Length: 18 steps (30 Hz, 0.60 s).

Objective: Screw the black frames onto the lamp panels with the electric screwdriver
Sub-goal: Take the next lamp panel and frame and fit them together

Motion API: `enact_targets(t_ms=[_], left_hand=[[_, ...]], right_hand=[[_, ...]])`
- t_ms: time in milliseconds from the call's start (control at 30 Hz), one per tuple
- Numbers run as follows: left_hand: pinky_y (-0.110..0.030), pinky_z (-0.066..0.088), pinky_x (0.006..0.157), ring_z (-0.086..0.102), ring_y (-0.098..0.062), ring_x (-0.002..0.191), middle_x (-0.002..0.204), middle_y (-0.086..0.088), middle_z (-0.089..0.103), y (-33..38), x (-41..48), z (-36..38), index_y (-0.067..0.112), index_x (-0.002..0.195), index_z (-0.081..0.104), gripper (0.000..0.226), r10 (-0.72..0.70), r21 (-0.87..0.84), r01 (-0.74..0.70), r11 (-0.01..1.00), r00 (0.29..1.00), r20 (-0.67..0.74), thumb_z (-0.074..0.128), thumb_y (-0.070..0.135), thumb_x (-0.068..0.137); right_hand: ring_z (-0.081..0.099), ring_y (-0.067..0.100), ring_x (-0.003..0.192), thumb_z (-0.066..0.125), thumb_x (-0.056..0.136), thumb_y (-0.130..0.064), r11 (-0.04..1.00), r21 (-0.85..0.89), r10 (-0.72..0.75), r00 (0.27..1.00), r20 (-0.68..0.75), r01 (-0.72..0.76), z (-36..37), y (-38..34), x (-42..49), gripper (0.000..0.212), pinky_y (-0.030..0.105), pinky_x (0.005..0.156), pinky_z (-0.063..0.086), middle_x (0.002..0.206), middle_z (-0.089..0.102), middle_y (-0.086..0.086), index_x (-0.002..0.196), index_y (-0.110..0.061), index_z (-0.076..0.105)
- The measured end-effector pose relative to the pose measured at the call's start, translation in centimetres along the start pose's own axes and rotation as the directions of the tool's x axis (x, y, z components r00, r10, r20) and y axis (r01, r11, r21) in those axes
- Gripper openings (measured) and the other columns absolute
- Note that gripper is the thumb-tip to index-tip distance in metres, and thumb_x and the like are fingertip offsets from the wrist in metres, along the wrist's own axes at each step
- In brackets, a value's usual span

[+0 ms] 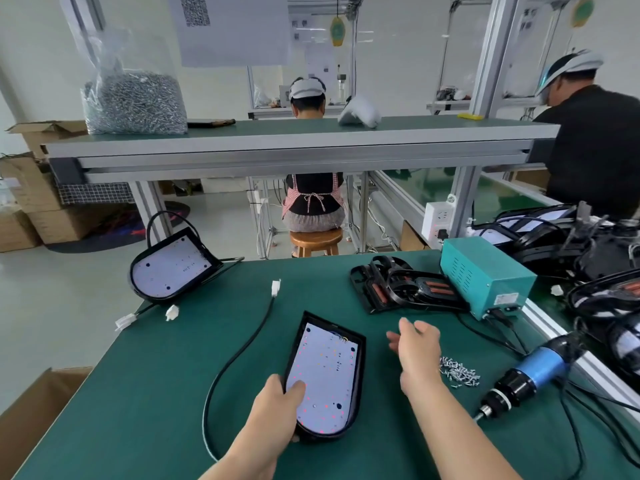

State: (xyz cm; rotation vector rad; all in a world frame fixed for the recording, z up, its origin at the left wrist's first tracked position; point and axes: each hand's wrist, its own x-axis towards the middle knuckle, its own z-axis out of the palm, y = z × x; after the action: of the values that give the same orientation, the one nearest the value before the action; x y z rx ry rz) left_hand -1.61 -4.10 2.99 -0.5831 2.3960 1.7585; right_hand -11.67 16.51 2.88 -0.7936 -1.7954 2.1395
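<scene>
A white lamp panel in a black housing (327, 372) lies on the green table in front of me. My left hand (277, 407) grips its near left edge, thumb on the white face. My right hand (415, 348) hovers open and holds nothing, to the right of the panel, fingers stretched toward the black frames (398, 285) stacked further back. A small heap of screws (457, 370) lies to its right. The electric screwdriver (530, 375), blue and black, lies at the right table edge. A second panel (171, 266) rests tilted at the far left corner.
A teal power box (485, 271) stands behind the frames, cables running from it. More black lamp parts (571, 237) pile up at the right. A bag of screws (133, 102) sits on the raised shelf. Two people work beyond the bench. White connectors (172, 312) lie near the left edge.
</scene>
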Motion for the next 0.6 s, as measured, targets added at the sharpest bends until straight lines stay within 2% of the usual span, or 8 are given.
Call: enact_targets(t_ms=[67, 167, 233, 300, 367, 433, 533, 600], left_hand=[[-0.029, 0.043, 0.058, 0.048, -0.023, 0.070, 0.098, -0.013, 0.059, 0.0, -1.0, 0.5, 0.001, 0.110, 0.051, 0.033, 0.040, 0.031, -0.040, 0.999, 0.999, -0.015, 0.050, 0.032, 0.100], [-0.025, 0.040, 0.053, 0.042, -0.021, 0.063, 0.087, -0.005, 0.052, 0.3, -2.6, 1.1, 0.004, 0.108, 0.049, 0.041, 0.054, 0.052, -0.055, 0.997, 0.999, 0.006, 0.046, 0.044, 0.100], [-0.018, 0.039, 0.046, 0.041, -0.018, 0.057, 0.083, -0.001, 0.050, 0.6, -3.4, 1.1, 0.008, 0.104, 0.048, 0.050, 0.027, 0.070, -0.029, 0.997, 0.999, 0.024, 0.038, 0.056, 0.098], [-0.021, 0.043, 0.045, 0.046, -0.019, 0.058, 0.083, 0.000, 0.055, 0.9, -3.8, 0.9, 0.011, 0.099, 0.053, 0.051, 0.048, 0.113, -0.050, 0.992, 0.999, 0.025, 0.033, 0.058, 0.098], [-0.033, 0.054, 0.053, 0.052, -0.021, 0.065, 0.084, -0.004, 0.058, 1.2, -3.8, 0.9, 0.014, 0.096, 0.058, 0.045, 0.127, 0.228, -0.130, 0.965, 0.992, 0.027, 0.031, 0.051, 0.100], [-0.043, 0.057, 0.073, 0.055, -0.024, 0.070, 0.076, -0.005, 0.057, 1.5, -3.8, 1.0, 0.008, 0.095, 0.059, 0.055, 0.153, 0.313, -0.152, 0.938, 0.988, 0.021, 0.028, 0.054, 0.099], [-0.041, 0.056, 0.080, 0.064, -0.029, 0.077, 0.073, -0.001, 0.060, 1.8, -3.3, 1.0, 0.009, 0.087, 0.055, 0.058, 0.114, 0.337, -0.103, 0.936, 0.993, -0.011, 0.033, 0.062, 0.096], [-0.037, 0.053, 0.078, 0.062, -0.025, 0.079, 0.080, 0.000, 0.062, 2.0, -2.6, 1.2, 0.013, 0.090, 0.049, 0.048, 0.132, 0.358, -0.115, 0.927, 0.991, -0.024, 0.039, 0.059, 0.095]], right_hand=[[0.063, 0.016, 0.062, 0.051, 0.102, -0.013, 0.997, 0.043, 0.060, 0.998, -0.035, -0.058, 0.2, -1.4, 2.0, 0.037, 0.024, 0.055, 0.047, 0.108, 0.069, 0.017, 0.134, 0.004, 0.047], [0.065, 0.015, 0.059, 0.051, 0.102, -0.010, 0.986, 0.103, 0.145, 0.984, -0.107, -0.134, 0.4, -2.7, 4.4, 0.032, 0.021, 0.039, 0.046, 0.122, 0.064, 0.020, 0.132, 0.000, 0.046], [0.066, 0.015, 0.057, 0.052, 0.100, -0.007, 0.982, 0.107, 0.172, 0.975, -0.143, -0.157, 0.5, -3.1, 5.4, 0.029, 0.017, 0.033, 0.040, 0.121, 0.065, 0.020, 0.128, 0.001, 0.049], [0.065, 0.015, 0.055, 0.054, 0.098, -0.006, 0.978, 0.107, 0.194, 0.970, -0.150, -0.179, 0.4, -3.2, 5.9, 0.026, 0.017, 0.032, 0.035, 0.116, 0.069, 0.021, 0.123, 0.002, 0.054], [0.065, 0.015, 0.055, 0.056, 0.097, -0.006, 0.974, 0.114, 0.211, 0.966, -0.152, -0.195, 0.2, -3.3, 6.1, 0.022, 0.017, 0.032, 0.033, 0.110, 0.071, 0.021, 0.117, 0.002, 0.056], [0.065, 0.013, 0.055, 0.057, 0.096, -0.005, 0.973, 0.121, 0.213, 0.964, -0.158, -0.195, 0.0, -3.4, 6.1, 0.022, 0.017, 0.032, 0.035, 0.105, 0.071, 0.018, 0.117, 0.001, 0.056], [0.065, 0.014, 0.055, 0.059, 0.097, -0.005, 0.972, 0.155, 0.202, 0.968, -0.151, -0.179, -0.3, -3.6, 6.1, 0.026, 0.017, 0.034, 0.043, 0.100, 0.061, 0.010, 0.122, 0.001, 0.056], [0.063, 0.012, 0.048, 0.057, 0.098, -0.006, 0.974, 0.159, 0.187, 0.972, -0.145, -0.163, -0.6, -3.8, 5.8, 0.012, 0.016, 0.035, 0.043, 0.101, 0.061, 0.009, 0.108, -0.001, 0.056]])
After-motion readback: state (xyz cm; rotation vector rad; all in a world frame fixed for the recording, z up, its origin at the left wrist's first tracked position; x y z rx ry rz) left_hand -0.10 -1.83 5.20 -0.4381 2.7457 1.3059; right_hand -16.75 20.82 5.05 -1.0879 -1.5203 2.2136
